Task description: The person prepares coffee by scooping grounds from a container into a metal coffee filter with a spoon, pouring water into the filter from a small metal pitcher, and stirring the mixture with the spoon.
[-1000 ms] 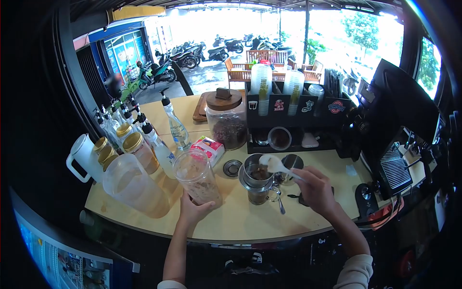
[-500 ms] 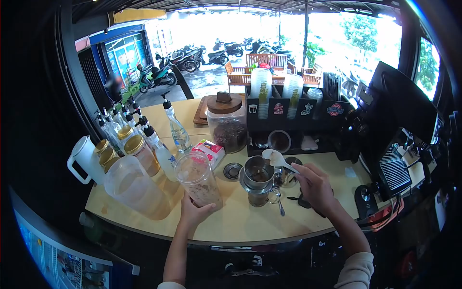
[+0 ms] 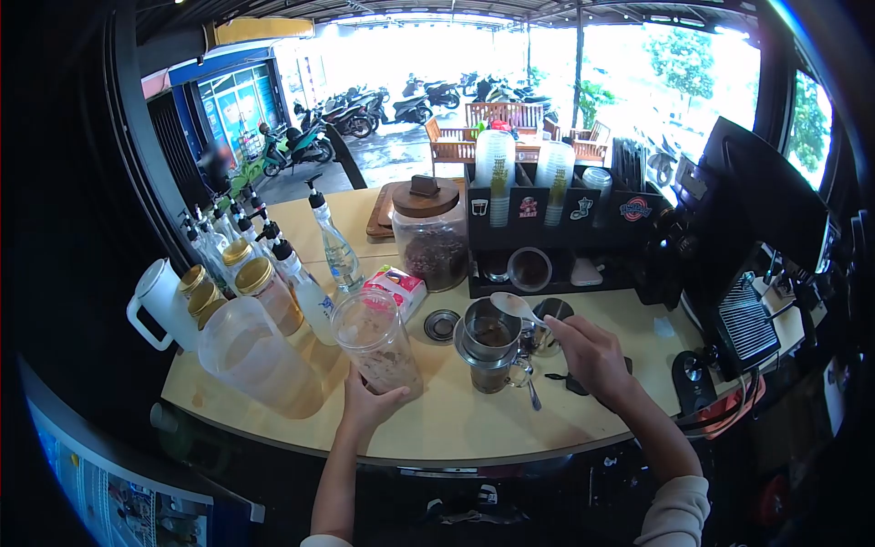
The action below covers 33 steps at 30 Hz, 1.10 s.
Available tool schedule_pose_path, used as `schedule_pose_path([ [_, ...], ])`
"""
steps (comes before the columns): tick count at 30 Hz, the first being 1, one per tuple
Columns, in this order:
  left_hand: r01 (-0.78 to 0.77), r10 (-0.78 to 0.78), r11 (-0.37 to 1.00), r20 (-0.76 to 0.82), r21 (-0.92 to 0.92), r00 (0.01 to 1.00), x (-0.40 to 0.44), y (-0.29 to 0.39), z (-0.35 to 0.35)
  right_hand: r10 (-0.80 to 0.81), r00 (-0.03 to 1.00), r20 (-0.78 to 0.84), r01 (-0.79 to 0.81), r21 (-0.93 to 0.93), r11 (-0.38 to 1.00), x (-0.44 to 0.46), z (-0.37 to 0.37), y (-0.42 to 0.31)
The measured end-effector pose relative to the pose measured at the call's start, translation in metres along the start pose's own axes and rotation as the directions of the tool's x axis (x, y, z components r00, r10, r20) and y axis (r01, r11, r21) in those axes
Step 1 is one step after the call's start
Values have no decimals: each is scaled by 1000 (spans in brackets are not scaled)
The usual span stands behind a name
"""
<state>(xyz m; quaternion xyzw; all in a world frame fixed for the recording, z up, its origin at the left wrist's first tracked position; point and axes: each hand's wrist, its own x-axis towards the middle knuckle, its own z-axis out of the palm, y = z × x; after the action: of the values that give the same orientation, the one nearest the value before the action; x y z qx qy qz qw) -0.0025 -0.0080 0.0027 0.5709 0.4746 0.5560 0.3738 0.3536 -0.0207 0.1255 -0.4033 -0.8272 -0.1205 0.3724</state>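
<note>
My left hand (image 3: 372, 401) is wrapped round the lower part of a clear plastic container (image 3: 381, 351) with brown residue or powder inside, standing slightly tilted on the counter. My right hand (image 3: 591, 356) grips the handle of a white spoon (image 3: 516, 307), whose bowl is over the rim of a metal drip filter (image 3: 489, 335). Dark grounds show inside the filter. It sits on a glass mug (image 3: 490, 376) with a handle at its right. Beside the mug lies a small metal spoon (image 3: 533, 394). A round metal lid (image 3: 441, 325) rests behind, to the left of the filter.
A large translucent jug (image 3: 246, 346), gold-lidded jars (image 3: 264, 283) and pump bottles (image 3: 335, 242) crowd the left. Behind stand a wooden-lidded jar (image 3: 433, 242) and a black cup organizer (image 3: 556, 214). A pink-white packet (image 3: 398, 287) lies beside the container. Machines stand at the right.
The white spoon first lifted and tipped away from the filter, then came back with its bowl lower over the filter's rim. My left hand and the container have barely moved.
</note>
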Motion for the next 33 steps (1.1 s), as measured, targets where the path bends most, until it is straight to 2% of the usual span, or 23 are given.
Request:
schedule_pose_path([
  [2,16,-16,998,-1,-60,1000,0,0,1,-32,995,-91,34,25,999,0,0,-1],
  [5,32,-31,998,14,-57,999,0,-6,0,6,1000,-16,-7,-6,1000,0,1,-2],
  [9,7,-12,994,-46,-112,999,-4,5,7,-25,999,-21,25,-7,1000,13,1,-12],
  [11,-39,37,999,-75,-30,996,-4,-1,7,-76,983,-164,85,45,995,36,-1,-22],
  [12,-39,36,999,-79,-27,996,-4,-1,6,-78,983,-165,87,49,995,49,-4,-30],
  [14,-36,34,999,-50,-25,998,-4,1,6,-211,971,-112,215,25,976,75,-7,-49],
  [15,-34,33,999,-51,-19,998,-4,4,6,-209,971,-115,214,30,976,87,-5,-58],
  [17,-11,12,998,-20,55,1000,-6,15,5,-340,940,20,340,-23,940,107,3,-77],
  [18,-7,8,998,-14,60,1000,-9,22,6,-331,943,19,332,-20,943,115,11,-84],
  [20,-29,36,995,-69,95,997,-14,31,9,-430,886,174,451,-111,885,126,31,-93],
  [21,-29,35,995,-62,94,997,-16,29,8,-423,889,175,445,-114,888,130,39,-96],
  [23,-223,333,901,-263,372,905,-22,23,6,-417,861,290,456,-81,886,134,50,-99],
  [24,-222,331,902,-263,371,906,-24,20,5,-415,861,292,455,-80,887,134,50,-99],
  [26,-421,522,849,-382,318,763,-28,15,1,-432,900,64,429,53,902,131,47,-94],
  [27,-421,522,849,-383,319,762,-30,17,2,-434,899,63,431,54,901,130,40,-91],
  [29,-534,619,784,-339,317,708,-36,27,5,-248,968,-35,250,154,956,123,14,-84],
  [30,-534,619,784,-340,315,708,-37,36,10,-180,979,-93,195,189,962,116,4,-76],
  [32,-641,700,707,-172,299,693,-34,58,24,-17,982,-190,59,221,974,95,-3,-48],
  [33,-643,702,706,-177,297,689,-31,63,33,90,976,-198,-27,300,953,81,-2,-30],
])
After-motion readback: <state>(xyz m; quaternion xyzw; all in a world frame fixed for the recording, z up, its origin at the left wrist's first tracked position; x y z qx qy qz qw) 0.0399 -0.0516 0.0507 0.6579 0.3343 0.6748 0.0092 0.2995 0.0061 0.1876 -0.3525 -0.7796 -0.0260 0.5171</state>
